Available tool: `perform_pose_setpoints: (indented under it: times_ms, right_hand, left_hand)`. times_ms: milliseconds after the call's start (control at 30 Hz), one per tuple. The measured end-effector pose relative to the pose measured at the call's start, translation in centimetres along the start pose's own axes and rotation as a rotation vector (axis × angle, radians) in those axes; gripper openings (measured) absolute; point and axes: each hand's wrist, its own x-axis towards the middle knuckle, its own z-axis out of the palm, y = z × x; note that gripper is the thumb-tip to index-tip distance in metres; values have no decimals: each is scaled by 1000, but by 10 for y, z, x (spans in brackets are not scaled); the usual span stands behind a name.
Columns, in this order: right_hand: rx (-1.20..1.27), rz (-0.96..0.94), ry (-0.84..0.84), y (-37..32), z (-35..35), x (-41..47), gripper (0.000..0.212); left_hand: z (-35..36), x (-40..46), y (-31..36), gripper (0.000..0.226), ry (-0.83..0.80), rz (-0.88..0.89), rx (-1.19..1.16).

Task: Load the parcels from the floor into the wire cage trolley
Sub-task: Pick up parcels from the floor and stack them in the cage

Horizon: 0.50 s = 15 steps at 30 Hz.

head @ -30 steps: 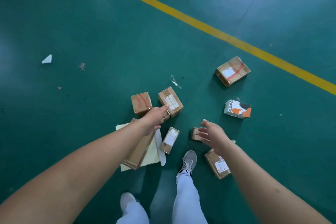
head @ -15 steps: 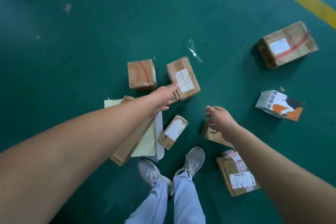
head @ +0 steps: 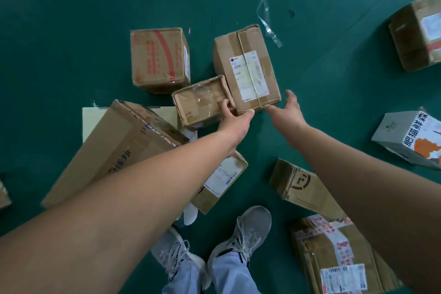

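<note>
- No wire cage trolley showed in the head view, and every parcel in sight lay on the green floor (head: 71, 31), so by my judgement the loading had barely begun or stood between trips.
- Farthest left lay the long flat carton (head: 112, 148), resting on a pale sheet (head: 95, 119); it looked untouched.
- Beyond it stood the red-printed box (head: 160, 59), also unhandled.
- The left hand (head: 235, 122) had reached the small taped parcel (head: 202, 100), fingers laid against its near right edge, thumb pointing toward the labelled box; whether they had closed round it I could not tell.
- The labelled box (head: 248, 69) sat just beside that parcel, touching or nearly so.
- The right hand (head: 288, 110) was spread, fingers straight, just off the labelled box's near right corner and holding nothing.
- Nearer the shoes (head: 248, 229) lay a barcode-labelled parcel (head: 222, 181), partly under the left forearm, a brown smile-marked box (head: 300, 184), and a stickered carton (head: 334, 255).
- At the right edge sat a white printed box (head: 410, 138) and a large brown box (head: 420, 31), both awaiting collection.
- Against the frame half a second before, the camera had dropped closer, both hands had gone forward to the two central boxes, and the right hand had left the smile-marked box behind.
</note>
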Motion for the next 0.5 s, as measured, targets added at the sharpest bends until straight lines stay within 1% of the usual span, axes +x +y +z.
perform_pose_setpoints:
  times_ms: [67, 100, 133, 200, 233, 267, 333, 400, 500]
  right_hand:
    - [15, -6, -25, 1, 7, 19, 83]
    - [49, 5, -39, 1, 8, 24, 81]
    - [87, 14, -39, 2, 11, 31, 73]
    - [140, 26, -39, 3, 15, 39, 48]
    - [156, 35, -41, 4, 16, 41, 42]
    - [164, 33, -39, 5, 18, 42, 42]
    - [193, 36, -9, 5, 16, 36, 52]
    - [229, 34, 28, 6, 12, 27, 54]
    - [216, 27, 56, 4, 2, -3, 52]
  left_hand:
    - [2, 16, -6, 86, 22, 79, 58]
    - [3, 19, -6, 87, 12, 107, 73]
    - [5, 24, -8, 89, 8, 132, 79]
    - [8, 30, -7, 91, 29, 171, 84]
    - [7, 30, -5, 91, 53, 181, 81]
    - [6, 30, -6, 91, 82, 196, 84]
    - [5, 25, -5, 91, 112, 257, 124]
    - [4, 16, -5, 91, 82, 283, 154]
    - [3, -8, -6, 90, 31, 236, 130]
